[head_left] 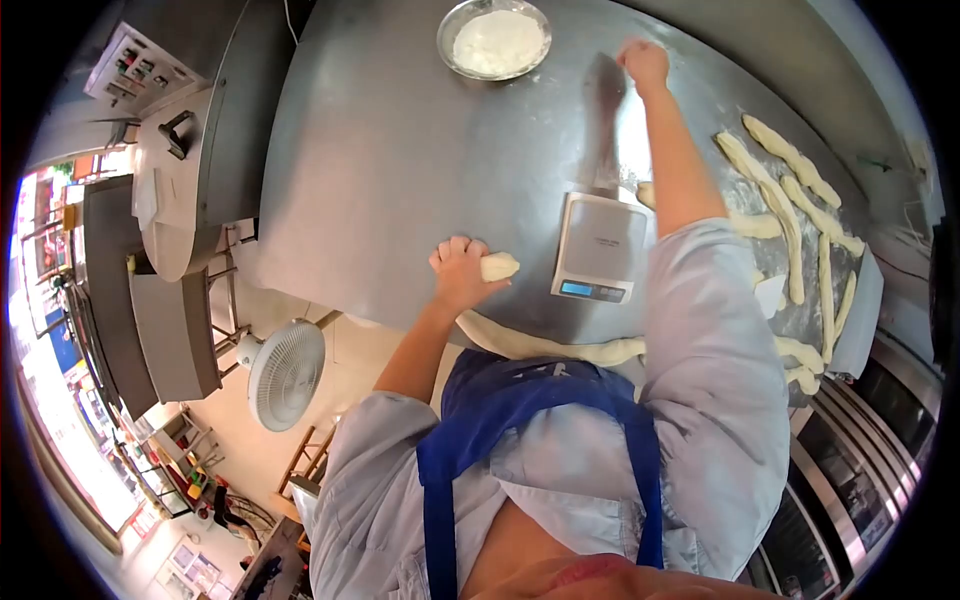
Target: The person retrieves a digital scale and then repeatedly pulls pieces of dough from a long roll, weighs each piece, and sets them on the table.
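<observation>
A piece of pale dough (499, 267) pokes out from my left hand (464, 272), which is closed around it just above the steel table. My right hand (645, 65) is stretched far across the tabletop, its fingers curled together; whatever they may hold is hidden. Between my arms lies a digital scale (603, 243) with a lit display and nothing visible on its plate. Along the near table edge runs a long dough strip (545, 346), close to my apron. The metal bowl of white flour (497, 42) sits left of my right hand.
Several dough ropes (785, 200) lie on the floured right side of the steel table (400, 160), with a white scraper-like piece (769, 296) among them. A standing fan (287, 375) is beyond the left table edge. A wall borders the far right side.
</observation>
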Action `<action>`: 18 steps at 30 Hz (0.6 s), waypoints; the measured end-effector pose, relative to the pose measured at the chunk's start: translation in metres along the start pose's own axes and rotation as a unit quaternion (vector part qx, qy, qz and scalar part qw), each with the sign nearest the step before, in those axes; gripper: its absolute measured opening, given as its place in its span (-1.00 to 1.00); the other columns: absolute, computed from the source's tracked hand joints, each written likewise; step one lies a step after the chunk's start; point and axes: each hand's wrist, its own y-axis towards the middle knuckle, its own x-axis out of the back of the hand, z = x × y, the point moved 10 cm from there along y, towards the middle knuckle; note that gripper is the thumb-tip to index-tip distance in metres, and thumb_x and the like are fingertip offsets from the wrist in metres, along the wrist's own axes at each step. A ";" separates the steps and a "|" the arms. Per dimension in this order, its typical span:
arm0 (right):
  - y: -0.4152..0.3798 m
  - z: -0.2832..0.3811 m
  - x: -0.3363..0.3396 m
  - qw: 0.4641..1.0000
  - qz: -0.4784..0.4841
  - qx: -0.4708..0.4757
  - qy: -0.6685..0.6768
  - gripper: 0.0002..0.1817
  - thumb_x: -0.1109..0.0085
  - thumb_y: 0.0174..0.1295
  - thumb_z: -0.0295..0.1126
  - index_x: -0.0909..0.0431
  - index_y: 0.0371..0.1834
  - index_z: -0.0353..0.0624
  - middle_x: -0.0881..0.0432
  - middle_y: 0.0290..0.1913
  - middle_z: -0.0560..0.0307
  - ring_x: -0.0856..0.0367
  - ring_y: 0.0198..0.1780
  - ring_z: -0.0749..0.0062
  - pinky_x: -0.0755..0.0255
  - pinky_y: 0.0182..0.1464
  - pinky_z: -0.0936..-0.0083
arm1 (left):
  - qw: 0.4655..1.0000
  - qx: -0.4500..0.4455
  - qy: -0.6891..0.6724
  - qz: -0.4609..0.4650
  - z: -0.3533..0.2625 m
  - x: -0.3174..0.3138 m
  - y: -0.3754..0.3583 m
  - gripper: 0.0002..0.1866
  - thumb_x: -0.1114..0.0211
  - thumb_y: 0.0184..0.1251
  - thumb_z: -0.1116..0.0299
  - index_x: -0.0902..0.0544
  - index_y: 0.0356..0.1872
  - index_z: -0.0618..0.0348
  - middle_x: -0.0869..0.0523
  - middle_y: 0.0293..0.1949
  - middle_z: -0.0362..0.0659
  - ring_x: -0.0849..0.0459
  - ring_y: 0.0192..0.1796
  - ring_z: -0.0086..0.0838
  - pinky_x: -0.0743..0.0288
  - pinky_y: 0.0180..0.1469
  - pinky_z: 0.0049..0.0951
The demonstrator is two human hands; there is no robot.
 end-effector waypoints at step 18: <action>-0.226 -0.090 0.307 0.914 -0.380 0.058 -0.129 -0.58 -0.23 0.22 -0.14 -0.66 0.10 -0.07 -0.56 0.23 -0.21 -0.44 0.32 -0.04 -0.28 0.35 0.13 | 0.996 0.022 0.083 0.013 0.003 -0.011 -0.001 -0.30 -0.53 -0.08 -0.21 -0.58 0.04 -0.06 -0.48 0.10 -0.12 -0.42 0.14 -0.13 -0.26 0.20 -0.04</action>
